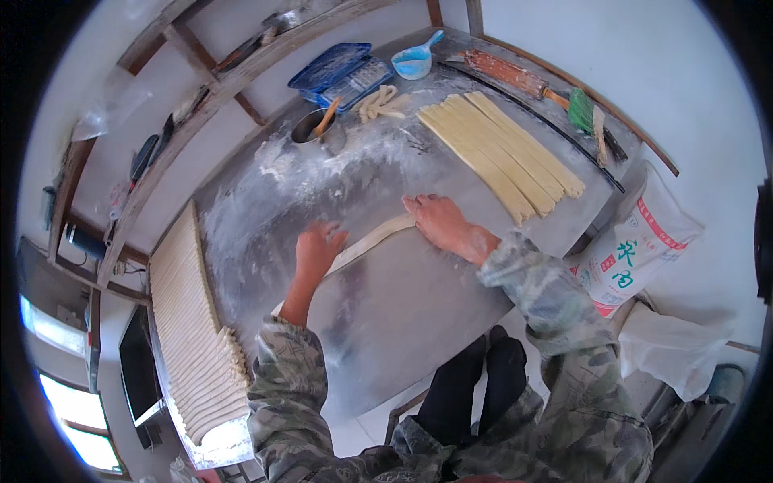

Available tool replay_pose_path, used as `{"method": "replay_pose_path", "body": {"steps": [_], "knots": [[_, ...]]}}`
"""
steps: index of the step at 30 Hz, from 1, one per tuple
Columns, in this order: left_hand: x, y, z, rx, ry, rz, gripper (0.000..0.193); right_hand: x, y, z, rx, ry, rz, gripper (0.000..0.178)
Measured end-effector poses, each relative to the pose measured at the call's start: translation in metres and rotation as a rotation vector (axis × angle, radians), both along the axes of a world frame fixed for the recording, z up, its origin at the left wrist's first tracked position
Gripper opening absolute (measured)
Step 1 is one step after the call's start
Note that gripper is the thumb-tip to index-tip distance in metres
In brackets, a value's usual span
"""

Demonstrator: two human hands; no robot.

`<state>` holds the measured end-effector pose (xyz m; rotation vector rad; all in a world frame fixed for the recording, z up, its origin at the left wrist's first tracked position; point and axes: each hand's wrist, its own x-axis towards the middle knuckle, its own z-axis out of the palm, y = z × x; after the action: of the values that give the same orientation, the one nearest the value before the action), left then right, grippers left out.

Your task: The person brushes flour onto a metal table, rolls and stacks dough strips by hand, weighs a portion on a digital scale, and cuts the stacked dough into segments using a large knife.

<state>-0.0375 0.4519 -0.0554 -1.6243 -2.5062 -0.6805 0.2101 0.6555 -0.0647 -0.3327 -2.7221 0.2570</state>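
Two camouflage sleeves lie nearest, entering from 5 and 7 o'clock. One dough strip at centre, on the metal table, slanting from 1 toward 8 o'clock. Right hand rests palm-down over its upper end; left hand is half-curled along its lower stretch, blurred — cannot tell whether either grips or only presses.

Judged step: stretching or rolling the strip to length. Next move likely calls for light, even pressure from both palms, so it does not thin or tear.

Counts: flat dough strips, 2 o'clock — perhaps four or five, edges abutting. Dough ropes, 8 o'clock: many close rows, uncounted. One each: metal pot, 11; blue dipper, 12; rolling pin, 1; green brush, 2; printed sack, 3.
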Motion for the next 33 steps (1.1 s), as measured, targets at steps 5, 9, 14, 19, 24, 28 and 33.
{"method": "replay_pose_path", "body": {"steps": [5, 9, 14, 19, 24, 28, 33], "knots": [[0.014, 0.173, 0.018, 0.135, -0.227, -0.044, 0.037, 0.070, 0.005, 0.010, -0.032, -0.027, 0.027, 0.040], [0.012, 0.303, 0.002, 0.198, -0.157, -0.013, 0.051, 0.144, 0.009, -0.004, -0.150, -0.093, -0.021, 0.051], [0.009, 0.413, -0.021, 0.000, -0.144, 0.036, 0.066, 0.181, 0.016, -0.022, -0.276, -0.004, -0.021, 0.051], [-0.055, 0.448, -0.043, -0.188, -0.172, 0.152, 0.056, 0.174, 0.014, -0.018, -0.301, 0.050, 0.017, 0.047], [-0.024, 0.444, -0.028, -0.001, -0.721, 0.174, 0.031, 0.177, 0.014, -0.024, -0.252, 0.068, -0.053, 0.042], [0.027, 0.396, 0.000, 0.294, -0.175, -0.025, 0.025, 0.174, 0.006, -0.032, -0.142, 0.031, -0.085, 0.042], [0.096, 0.305, 0.072, 0.517, -0.318, -0.132, 0.024, 0.175, 0.007, -0.046, -0.094, 0.053, -0.136, 0.042]]}}
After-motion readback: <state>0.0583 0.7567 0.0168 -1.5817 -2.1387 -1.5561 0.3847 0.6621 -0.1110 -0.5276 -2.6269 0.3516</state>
